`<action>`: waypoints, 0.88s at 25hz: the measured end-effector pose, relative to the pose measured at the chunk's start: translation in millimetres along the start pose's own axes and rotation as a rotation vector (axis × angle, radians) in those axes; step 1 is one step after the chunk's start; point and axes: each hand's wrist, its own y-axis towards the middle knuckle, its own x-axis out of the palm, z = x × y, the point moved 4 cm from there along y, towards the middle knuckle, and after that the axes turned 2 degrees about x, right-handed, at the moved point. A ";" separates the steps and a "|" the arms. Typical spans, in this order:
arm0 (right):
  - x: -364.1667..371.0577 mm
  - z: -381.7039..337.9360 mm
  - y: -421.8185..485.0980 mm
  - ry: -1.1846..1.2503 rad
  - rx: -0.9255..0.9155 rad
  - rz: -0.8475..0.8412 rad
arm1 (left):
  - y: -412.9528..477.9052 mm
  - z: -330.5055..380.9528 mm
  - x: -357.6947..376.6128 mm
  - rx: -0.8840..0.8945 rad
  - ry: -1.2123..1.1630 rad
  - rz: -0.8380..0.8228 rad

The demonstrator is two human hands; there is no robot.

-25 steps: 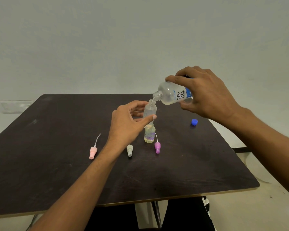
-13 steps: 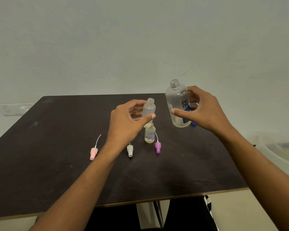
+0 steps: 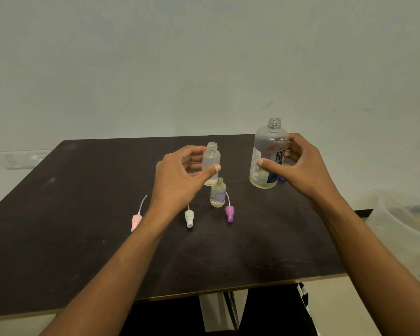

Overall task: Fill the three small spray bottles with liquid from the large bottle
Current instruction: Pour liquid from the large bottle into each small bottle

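Left hand (image 3: 180, 180) is up over the middle of the dark table (image 3: 58, 238), thumb and fingers pinching a small clear bottle (image 3: 211, 161), held upright with its neck open and a thin pale layer of liquid at the bottom. Right below and just in front of it stands a second small bottle (image 3: 218, 194), uncapped, with a purple print and yellowish liquid inside, resting on the table.

Over on the right, the large bottle (image 3: 267, 158) stands upright on the tabletop, cap off, threads showing, a low band of liquid in its base. The right hand (image 3: 301, 173) curls around it, thumb on the label side, fingers behind; whether the grip is tight, I cannot tell. A sliver of a blue cap (image 3: 281, 177) peeks out behind that bottle.

Three spray tops lie loose on the table: a pink one (image 3: 136, 220) well to the left with its tube pointing away, a white one (image 3: 189, 217) just beside the left wrist, and a purple one (image 3: 229, 213) close beside the printed bottle. A translucent tub (image 3: 403, 229) sits off the table's right edge.
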 end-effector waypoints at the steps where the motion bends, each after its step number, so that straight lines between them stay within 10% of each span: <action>1: -0.6 -0.8 -0.2 0.004 -0.007 0.000 | -0.1 -1.1 -4.8 -0.002 0.008 0.011; 22: 3.4 3.1 -17.3 0.076 -0.012 0.022 | -30.8 -126.0 -134.4 -0.284 0.216 0.204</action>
